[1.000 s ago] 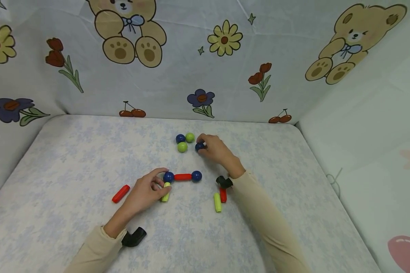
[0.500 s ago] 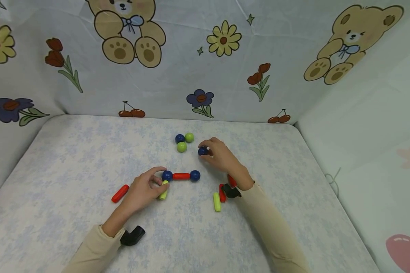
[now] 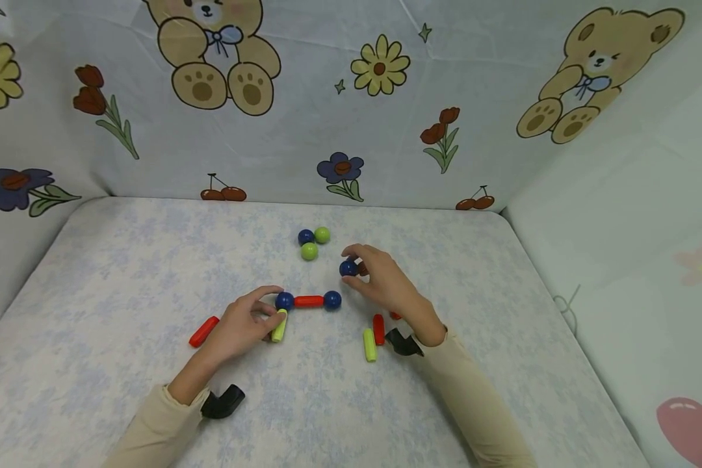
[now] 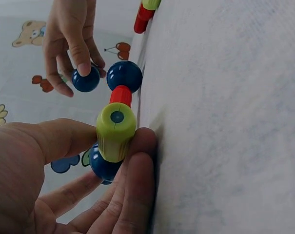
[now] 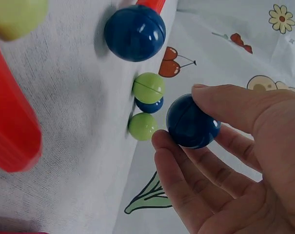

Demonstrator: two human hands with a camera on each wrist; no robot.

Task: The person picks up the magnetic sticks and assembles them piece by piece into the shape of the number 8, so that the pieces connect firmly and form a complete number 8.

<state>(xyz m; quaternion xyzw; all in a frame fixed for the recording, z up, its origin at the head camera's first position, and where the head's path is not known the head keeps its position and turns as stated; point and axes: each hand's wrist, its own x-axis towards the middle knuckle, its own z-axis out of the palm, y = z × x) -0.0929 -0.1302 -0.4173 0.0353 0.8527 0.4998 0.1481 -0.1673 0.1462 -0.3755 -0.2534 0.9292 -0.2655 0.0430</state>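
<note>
My left hand (image 3: 248, 325) pinches a lime-green rod (image 4: 115, 134) between thumb and fingers. That rod meets a dark blue ball (image 3: 285, 301), from which a red rod (image 3: 309, 301) runs right to a second blue ball (image 3: 332, 299). Up and to the right of this joined piece, my right hand (image 3: 386, 279) holds a loose blue ball (image 5: 192, 122) by its thumb and fingertips. In the right wrist view this ball is lifted off the table. The left wrist view shows it close to the far ball of the joined piece, with a gap between them.
Behind, a blue ball (image 3: 306, 237) and two green balls (image 3: 309, 251) sit clustered. A red rod (image 3: 203, 331) lies left of my left hand. Near my right wrist lie a green rod (image 3: 370, 344) and a red rod (image 3: 378, 329), with another red piece (image 3: 395, 316) partly hidden.
My right hand has drawn back from near the ball cluster toward me, carrying the blue ball. My left hand keeps its pinch on the green rod, almost in place.
</note>
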